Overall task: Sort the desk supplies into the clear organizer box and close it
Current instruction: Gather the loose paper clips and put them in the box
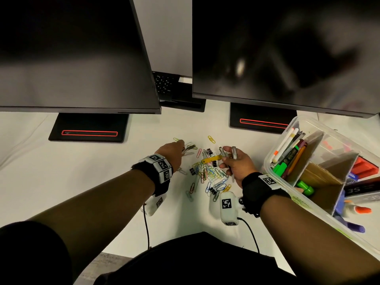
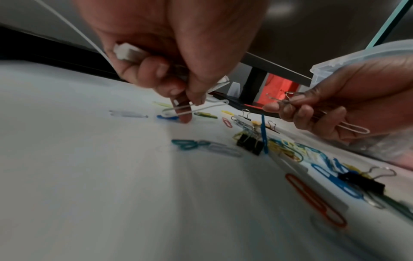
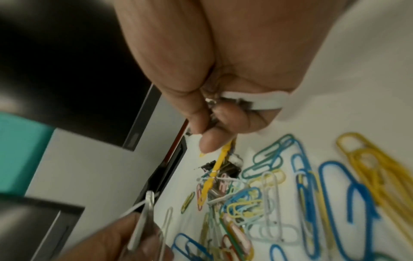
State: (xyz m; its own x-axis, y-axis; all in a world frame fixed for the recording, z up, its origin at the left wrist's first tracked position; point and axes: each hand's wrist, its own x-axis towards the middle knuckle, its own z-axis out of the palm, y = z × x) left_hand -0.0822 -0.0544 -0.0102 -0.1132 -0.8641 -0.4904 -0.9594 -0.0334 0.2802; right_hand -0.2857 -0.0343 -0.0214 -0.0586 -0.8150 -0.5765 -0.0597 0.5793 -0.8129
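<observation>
A loose pile of coloured paper clips and black binder clips lies on the white desk between my hands. My left hand reaches to the pile's far left. In the left wrist view the left hand pinches a pale paper clip just above the desk, with more white clips tucked in the palm. My right hand grips a bunch of silver clips, and a yellow clip dangles from it. The clear organizer box stands open at the right.
Cardboard dividers split the box, which holds pens, highlighters, a glue stick and staple boxes. Two dark monitors on black stands fill the back, with a keyboard behind them. The desk's front edge runs close to my body.
</observation>
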